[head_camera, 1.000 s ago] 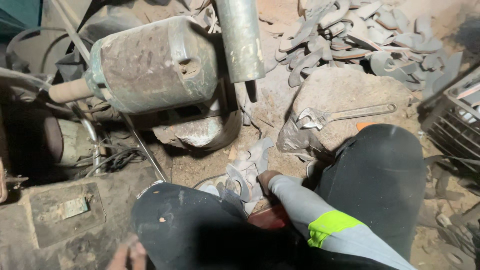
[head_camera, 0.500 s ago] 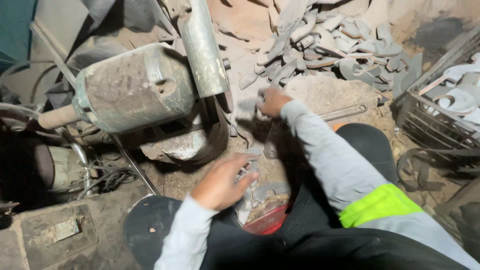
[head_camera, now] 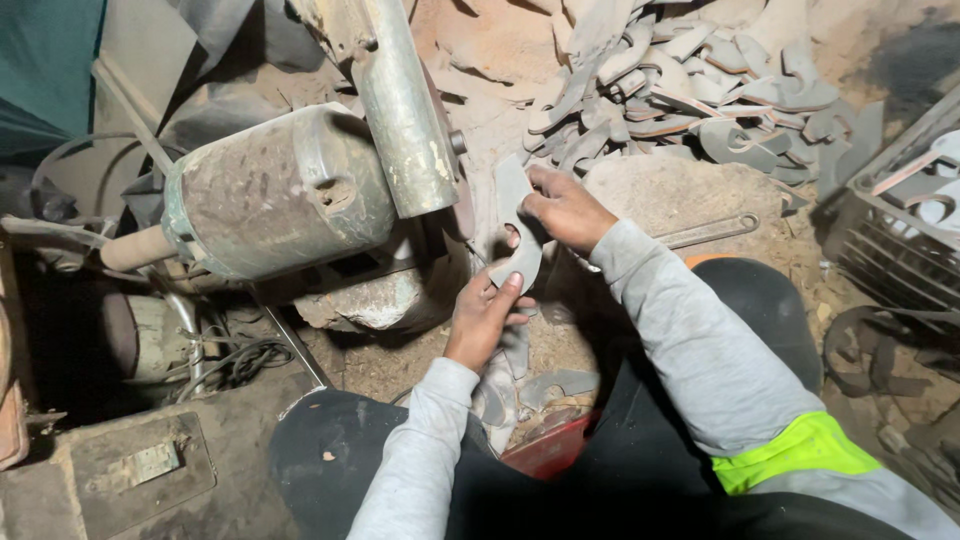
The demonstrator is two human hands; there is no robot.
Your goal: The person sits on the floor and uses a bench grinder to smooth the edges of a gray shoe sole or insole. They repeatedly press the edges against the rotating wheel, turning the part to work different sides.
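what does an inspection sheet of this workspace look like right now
surface: dusty dirt floor, no bench.
job's things: curved metal blade held upright beside the grinder wheel; contact cannot be told.
clutter: pile of blades, wrench, wire crate, more blades by the red tub.
grips: left hand on the blade's lower end, right hand on its upper end.
cables: dark cables on the floor under the motor.
surroundings: teal sheet at upper left.
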